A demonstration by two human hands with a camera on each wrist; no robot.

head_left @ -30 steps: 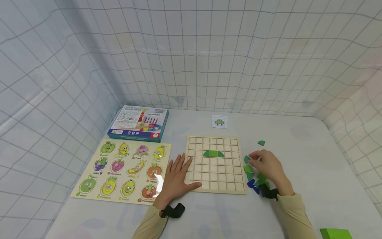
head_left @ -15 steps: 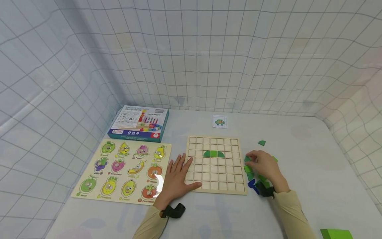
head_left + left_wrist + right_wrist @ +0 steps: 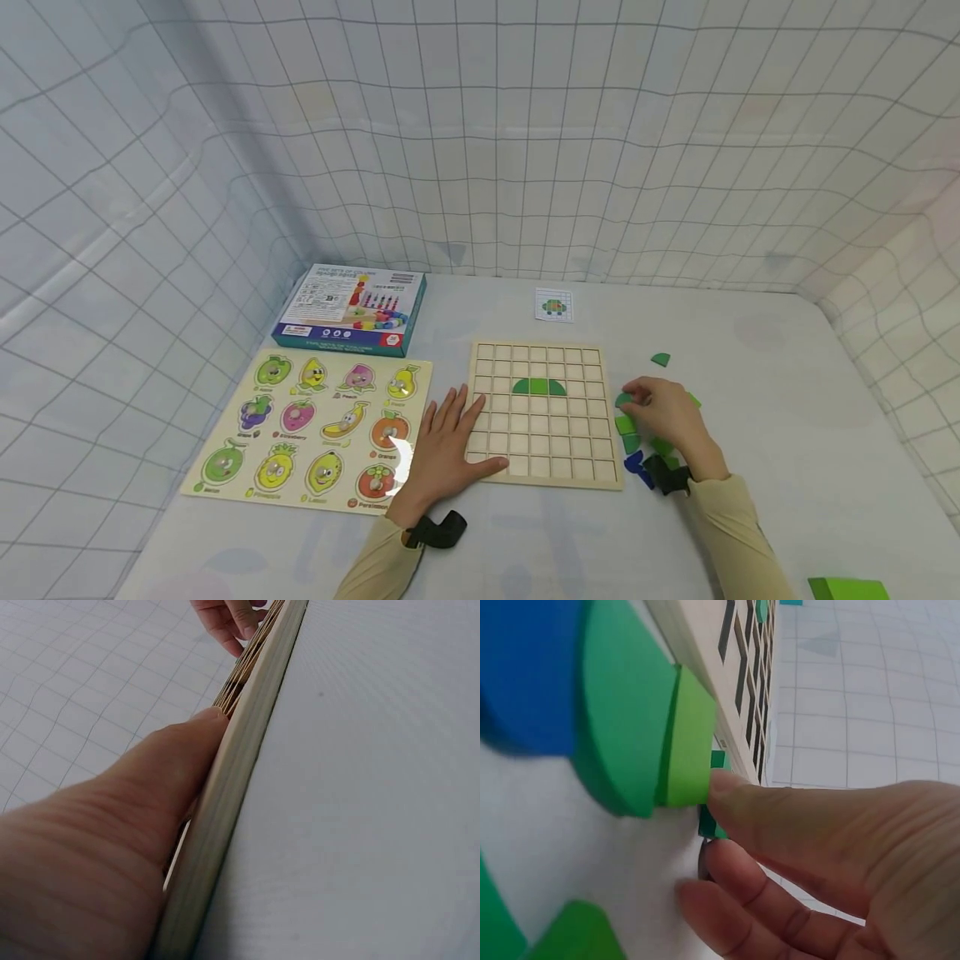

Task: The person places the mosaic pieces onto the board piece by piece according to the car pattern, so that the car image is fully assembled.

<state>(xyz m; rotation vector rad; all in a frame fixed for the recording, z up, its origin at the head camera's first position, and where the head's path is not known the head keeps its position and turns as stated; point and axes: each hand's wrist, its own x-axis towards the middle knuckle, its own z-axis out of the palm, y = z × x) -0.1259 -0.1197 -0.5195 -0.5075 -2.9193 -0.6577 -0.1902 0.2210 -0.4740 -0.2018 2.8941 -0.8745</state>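
My left hand (image 3: 442,454) lies with spread, straight fingers on the left edge of a wooden grid board (image 3: 538,421); the left wrist view shows its thumb (image 3: 172,754) on the board's edge. A green half-round, square-and-half-round row of green pieces (image 3: 538,386) sits in the upper middle cells. Just right of the board, my right hand (image 3: 667,412) pinches a dark green rounded piece (image 3: 623,400) between thumb and fingertips, low at the table. In the right wrist view this green piece (image 3: 709,821) shows partly, the rest behind the thumb.
Loose light green (image 3: 625,426) and blue pieces (image 3: 634,463) lie right of the board, some under the right wrist. A green quarter-round (image 3: 660,359) lies farther back. A pattern card (image 3: 554,306), a fruit puzzle board (image 3: 307,429), a box (image 3: 350,308) and a green block (image 3: 847,588) stand around.
My right hand has shifted slightly toward the board and lower, staying at the dark green piece, which has turned a little. A light green piece now shows behind that hand. The left hand has stayed put.
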